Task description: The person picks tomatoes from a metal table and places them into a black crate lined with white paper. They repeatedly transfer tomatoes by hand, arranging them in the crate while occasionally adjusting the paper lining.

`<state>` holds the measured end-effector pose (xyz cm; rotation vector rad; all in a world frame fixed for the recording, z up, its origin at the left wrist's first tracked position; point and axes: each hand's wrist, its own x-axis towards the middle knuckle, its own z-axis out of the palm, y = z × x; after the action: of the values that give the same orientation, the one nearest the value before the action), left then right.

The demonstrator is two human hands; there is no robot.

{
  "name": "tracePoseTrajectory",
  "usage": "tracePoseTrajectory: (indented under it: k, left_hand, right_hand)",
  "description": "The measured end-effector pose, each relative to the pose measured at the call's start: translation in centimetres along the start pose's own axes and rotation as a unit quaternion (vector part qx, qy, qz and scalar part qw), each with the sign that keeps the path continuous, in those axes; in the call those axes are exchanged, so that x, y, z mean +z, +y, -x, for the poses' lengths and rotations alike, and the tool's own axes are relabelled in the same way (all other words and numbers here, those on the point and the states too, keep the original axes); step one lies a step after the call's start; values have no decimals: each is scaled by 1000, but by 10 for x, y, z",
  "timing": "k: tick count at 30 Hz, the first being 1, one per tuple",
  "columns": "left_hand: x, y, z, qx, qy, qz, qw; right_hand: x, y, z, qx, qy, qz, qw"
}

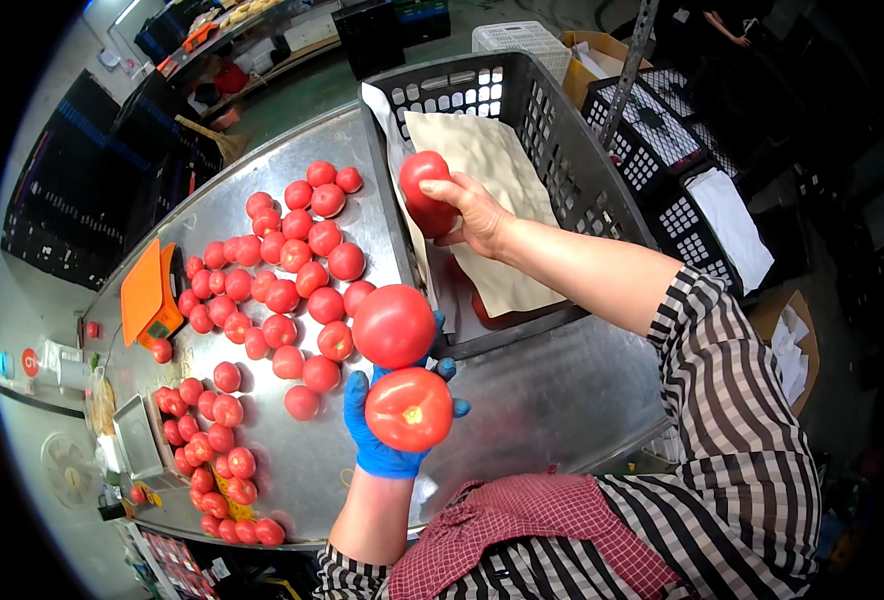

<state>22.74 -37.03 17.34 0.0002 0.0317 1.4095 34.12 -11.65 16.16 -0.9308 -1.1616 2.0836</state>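
Note:
My left hand (393,420), in a blue glove, is closed around two large tomatoes, one (409,409) with its stem scar facing up and a bigger one (394,326) above it. Bare, my right hand (476,214) grips tomatoes (425,187) above the left side of a black plastic crate (453,345). Beige paper (487,202) lies in that crate, with some red tomatoes (487,311) partly showing under its near edge. To the left, many loose tomatoes (296,255) spread over a stainless steel table (532,405).
An orange scale (146,292) stands at the table's far left, near a metal tray (138,435). A second group of tomatoes (217,450) lies at the lower left. Beyond the crate are a metal post (629,71), more black crates (637,150) and a white crate (521,41).

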Motion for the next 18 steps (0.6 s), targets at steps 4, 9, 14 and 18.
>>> tracePoseTrajectory:
  k: [4,9,14,18]
  left_hand:
    - [2,5,1,-2,-1,-8,1000]
    - [13,10,6,15,-8,-25,1000]
    - [45,17,-19,28,-23,-100,994]
    - [69,16,-43,67,60,-61,994]
  right_hand:
    - [-16,14,7,49,2,55,997]
    - [-34,32,4,131,-57,217,966]
    - [-52,37,1,97,-199,360,907]
    - [-72,27,-12,31,-258,535,804]
